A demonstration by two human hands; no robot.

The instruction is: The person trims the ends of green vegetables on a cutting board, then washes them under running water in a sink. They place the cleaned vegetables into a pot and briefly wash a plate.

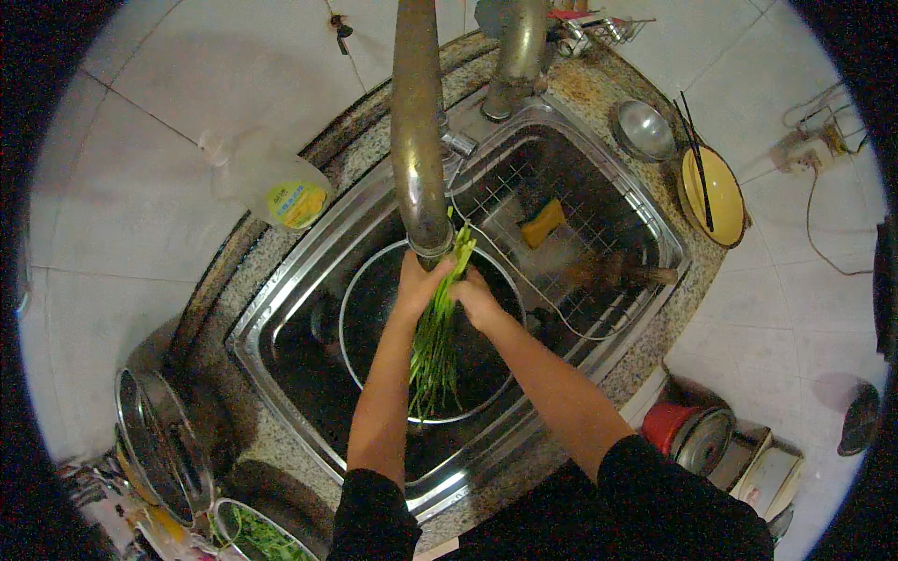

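My left hand (417, 285) and my right hand (472, 297) are closed on a bunch of long green stems (433, 365) under the end of a thick metal faucet (417, 159). The stems hang down over a wide round dark vessel with a light rim (488, 374) inside the steel sink (271, 355). Some fingers of both hands are hidden behind the stems and the faucet. Right of the vessel, a wire rack (599, 271) holds a yellow sponge (543, 222) and a wooden-handled brush (645, 275).
A translucent jug (253, 178) stands at back left; a steel bowl (644, 128) and yellow dish (725, 192) with chopsticks at right. A large pot (192, 449) and bowl of greens (267, 538) sit lower left; a red pot (669, 425) lower right. A second pipe (514, 65) rises behind.
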